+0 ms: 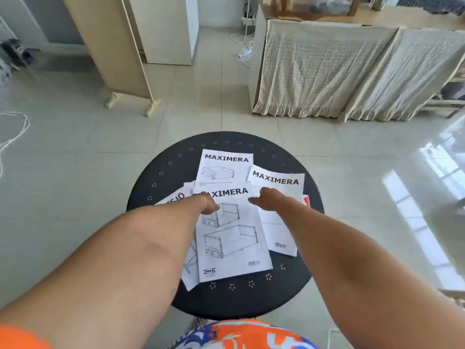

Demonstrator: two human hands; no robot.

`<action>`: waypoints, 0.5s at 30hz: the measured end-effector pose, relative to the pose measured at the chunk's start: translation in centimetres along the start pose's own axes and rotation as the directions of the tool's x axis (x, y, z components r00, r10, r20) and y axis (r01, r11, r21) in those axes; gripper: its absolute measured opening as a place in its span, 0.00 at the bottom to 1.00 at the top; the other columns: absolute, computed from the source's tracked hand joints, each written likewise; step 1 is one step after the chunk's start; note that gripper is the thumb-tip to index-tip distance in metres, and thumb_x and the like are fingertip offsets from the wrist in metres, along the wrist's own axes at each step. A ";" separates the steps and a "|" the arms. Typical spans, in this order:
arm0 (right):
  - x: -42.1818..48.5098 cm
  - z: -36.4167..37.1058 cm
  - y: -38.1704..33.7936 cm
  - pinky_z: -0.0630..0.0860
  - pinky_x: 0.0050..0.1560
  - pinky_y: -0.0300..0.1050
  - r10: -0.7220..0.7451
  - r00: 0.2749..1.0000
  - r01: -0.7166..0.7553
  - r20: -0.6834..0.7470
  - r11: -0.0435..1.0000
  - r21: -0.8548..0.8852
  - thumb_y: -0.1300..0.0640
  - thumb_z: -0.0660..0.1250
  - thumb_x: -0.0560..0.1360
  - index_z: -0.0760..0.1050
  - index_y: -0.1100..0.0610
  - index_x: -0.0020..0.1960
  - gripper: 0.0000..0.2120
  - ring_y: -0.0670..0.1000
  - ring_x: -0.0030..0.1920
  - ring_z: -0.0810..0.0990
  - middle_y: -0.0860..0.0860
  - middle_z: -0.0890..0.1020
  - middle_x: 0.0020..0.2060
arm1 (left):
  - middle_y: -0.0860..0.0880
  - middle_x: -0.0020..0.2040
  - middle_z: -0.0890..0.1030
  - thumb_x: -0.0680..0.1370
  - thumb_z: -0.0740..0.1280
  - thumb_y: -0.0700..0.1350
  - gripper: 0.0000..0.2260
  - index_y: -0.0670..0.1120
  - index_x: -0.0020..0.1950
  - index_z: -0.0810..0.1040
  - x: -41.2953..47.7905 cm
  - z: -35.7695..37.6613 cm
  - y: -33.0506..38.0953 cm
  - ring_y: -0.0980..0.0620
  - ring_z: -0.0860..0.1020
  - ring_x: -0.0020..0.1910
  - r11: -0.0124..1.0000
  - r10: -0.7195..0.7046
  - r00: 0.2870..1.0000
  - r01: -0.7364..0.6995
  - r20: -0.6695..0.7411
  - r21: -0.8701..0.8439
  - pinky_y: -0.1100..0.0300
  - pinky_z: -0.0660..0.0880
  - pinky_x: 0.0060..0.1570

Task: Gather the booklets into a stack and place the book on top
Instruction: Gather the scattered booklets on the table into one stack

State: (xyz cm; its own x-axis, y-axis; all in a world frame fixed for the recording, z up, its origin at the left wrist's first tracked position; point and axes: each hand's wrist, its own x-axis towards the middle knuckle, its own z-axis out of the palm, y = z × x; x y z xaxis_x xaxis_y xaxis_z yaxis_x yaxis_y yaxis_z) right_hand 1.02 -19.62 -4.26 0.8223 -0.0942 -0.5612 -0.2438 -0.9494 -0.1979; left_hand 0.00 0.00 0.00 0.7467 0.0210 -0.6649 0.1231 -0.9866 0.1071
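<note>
Nearest, an orange, blue and white patterned garment (241, 335) is showing at the bottom edge. Just beyond, a round black table with small perforated dot clusters (251, 302) is carrying the papers. Both bare forearms are reaching over it.

Left hand (208, 204) is lying on the upper left part of the front white "MAXIMERA" booklet with line drawings of drawers (232, 244); fingers are curled down at its top edge, but whether they are pinching the paper or only pressing on it I cannot tell.

Right hand (268, 200) is hovering or resting, fingers loosely extended, at the same booklet's upper right corner; contact not resolvable, nothing visibly held.

Under the left forearm a white booklet ending in "SJÖ" (176, 197) is peeking out. To the right, a second white "MAXIMERA" booklet with a barcode (276, 182) is lying partly under the right wrist. A red-edged book (306, 199) is showing only a corner beside it.

Farthest on the table, a third white "MAXIMERA" booklet (225, 165) is lying partly under the front one.
</note>
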 end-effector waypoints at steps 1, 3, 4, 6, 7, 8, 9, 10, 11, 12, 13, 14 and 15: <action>-0.2 0.8 0.2 0.70 0.67 0.52 0.020 0.999 -0.020 0.034 1.000 0.009 0.37 0.59 0.78 0.67 0.63 0.72 0.34 0.61 0.68 0.73 0.60 0.74 0.69 | 0.39 0.78 0.59 0.84 0.50 0.54 0.29 0.35 0.77 0.57 -0.2 0.8 -0.3 0.42 0.61 0.76 1.000 0.005 0.999 -0.005 0.046 -0.004 0.55 0.61 0.69; -0.6 2.5 0.7 0.72 0.63 0.52 0.068 0.993 -0.077 0.092 0.993 0.094 0.38 0.61 0.78 0.68 0.65 0.69 0.34 0.61 0.62 0.76 0.62 0.77 0.63 | 0.38 0.79 0.55 0.84 0.50 0.54 0.31 0.33 0.77 0.50 -0.7 2.4 -1.1 0.42 0.59 0.76 0.993 -0.050 0.994 0.060 0.098 -0.100 0.55 0.60 0.70; -1.1 3.2 0.8 0.74 0.59 0.52 0.093 0.988 -0.111 0.126 0.983 0.148 0.38 0.62 0.77 0.68 0.65 0.65 0.32 0.61 0.57 0.78 0.62 0.78 0.58 | 0.38 0.79 0.54 0.83 0.53 0.55 0.34 0.33 0.78 0.47 -0.4 3.6 -1.8 0.41 0.60 0.76 0.975 -0.105 0.986 0.128 0.131 -0.179 0.53 0.61 0.71; -1.7 4.6 0.9 0.77 0.44 0.49 0.135 0.974 -0.183 0.182 0.941 0.286 0.41 0.64 0.77 0.68 0.64 0.57 0.26 0.58 0.45 0.77 0.59 0.77 0.47 | 0.38 0.79 0.52 0.79 0.59 0.60 0.42 0.38 0.78 0.38 1.1 5.9 -3.0 0.39 0.64 0.74 0.914 -0.169 0.971 0.219 0.169 -0.341 0.49 0.64 0.71; -1.8 5.1 0.9 0.75 0.37 0.46 0.160 0.970 -0.219 0.184 0.903 0.370 0.43 0.66 0.77 0.68 0.63 0.54 0.23 0.56 0.41 0.77 0.57 0.77 0.42 | 0.38 0.79 0.56 0.76 0.63 0.62 0.46 0.41 0.78 0.38 1.6 6.8 -3.5 0.38 0.67 0.72 0.861 -0.207 0.964 0.259 0.164 -0.437 0.47 0.68 0.69; -2.0 5.6 1.0 0.72 0.33 0.45 0.200 0.964 -0.259 0.178 0.865 0.430 0.45 0.68 0.76 0.68 0.63 0.51 0.21 0.54 0.37 0.76 0.55 0.75 0.37 | 0.38 0.77 0.61 0.74 0.66 0.62 0.47 0.43 0.79 0.41 2.2 7.6 -4.0 0.39 0.71 0.69 0.802 -0.249 0.957 0.289 0.147 -0.523 0.47 0.70 0.66; -1.9 6.3 1.3 0.72 0.33 0.45 0.230 0.959 -0.283 0.167 0.822 0.494 0.48 0.70 0.76 0.67 0.63 0.49 0.20 0.53 0.35 0.75 0.54 0.74 0.35 | 0.39 0.75 0.64 0.73 0.68 0.60 0.46 0.43 0.78 0.46 2.4 8.2 -4.4 0.40 0.73 0.67 0.744 -0.274 0.953 0.295 0.128 -0.600 0.47 0.72 0.64; -1.9 7.1 1.5 0.75 0.37 0.46 0.262 0.949 -0.314 0.174 0.770 0.555 0.51 0.72 0.75 0.67 0.62 0.48 0.18 0.54 0.37 0.75 0.54 0.74 0.35 | 0.39 0.72 0.69 0.72 0.70 0.58 0.42 0.42 0.77 0.53 2.4 8.6 -4.7 0.40 0.75 0.64 0.698 -0.281 0.954 0.278 0.104 -0.660 0.49 0.74 0.62; -1.9 7.7 1.8 0.79 0.44 0.49 0.282 0.941 -0.335 0.185 0.707 0.623 0.55 0.73 0.74 0.68 0.62 0.46 0.16 0.55 0.40 0.76 0.55 0.75 0.37 | 0.40 0.68 0.73 0.72 0.72 0.55 0.36 0.41 0.73 0.61 2.5 9.0 -5.0 0.41 0.77 0.62 0.662 -0.277 0.957 0.255 0.086 -0.705 0.50 0.75 0.59; -1.9 8.2 2.0 0.80 0.51 0.51 0.293 0.933 -0.354 0.210 0.643 0.679 0.58 0.73 0.73 0.69 0.60 0.44 0.12 0.55 0.43 0.77 0.56 0.77 0.41 | 0.42 0.64 0.78 0.72 0.72 0.52 0.28 0.41 0.68 0.69 2.6 9.3 -5.3 0.42 0.78 0.58 0.624 -0.255 0.963 0.230 0.083 -0.747 0.52 0.76 0.57; -1.7 8.8 2.3 0.80 0.54 0.52 0.289 0.930 -0.360 0.226 0.598 0.716 0.60 0.72 0.73 0.71 0.59 0.41 0.10 0.55 0.45 0.77 0.57 0.78 0.44 | 0.43 0.60 0.81 0.73 0.73 0.49 0.22 0.41 0.63 0.74 2.6 9.5 -5.6 0.43 0.80 0.54 0.570 -0.230 0.968 0.215 0.098 -0.793 0.53 0.76 0.55; -1.7 9.1 2.6 0.79 0.54 0.51 0.280 0.931 -0.359 0.235 0.575 0.735 0.61 0.71 0.73 0.71 0.57 0.39 0.09 0.54 0.46 0.77 0.56 0.78 0.47 | 0.44 0.57 0.82 0.73 0.73 0.46 0.18 0.41 0.60 0.77 2.6 9.7 -5.8 0.44 0.80 0.51 0.489 -0.199 0.973 0.206 0.121 -0.848 0.53 0.76 0.54; -1.8 9.3 2.7 0.79 0.52 0.49 0.273 0.934 -0.350 0.231 0.561 0.750 0.62 0.70 0.74 0.73 0.57 0.40 0.08 0.54 0.46 0.77 0.56 0.78 0.47 | 0.43 0.56 0.83 0.73 0.73 0.44 0.16 0.41 0.59 0.78 2.4 9.6 -6.0 0.44 0.81 0.50 0.407 -0.160 0.977 0.194 0.139 -0.892 0.53 0.77 0.52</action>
State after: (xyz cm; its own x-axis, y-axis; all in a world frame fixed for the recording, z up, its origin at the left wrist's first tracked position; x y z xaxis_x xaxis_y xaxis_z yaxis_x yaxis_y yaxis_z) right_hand -5.85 -19.22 -11.29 0.5828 -0.2784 -0.7635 -0.8100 -0.2753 -0.5178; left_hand -5.27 4.39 -9.33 0.6188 0.1561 -0.7699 0.7785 -0.2533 0.5743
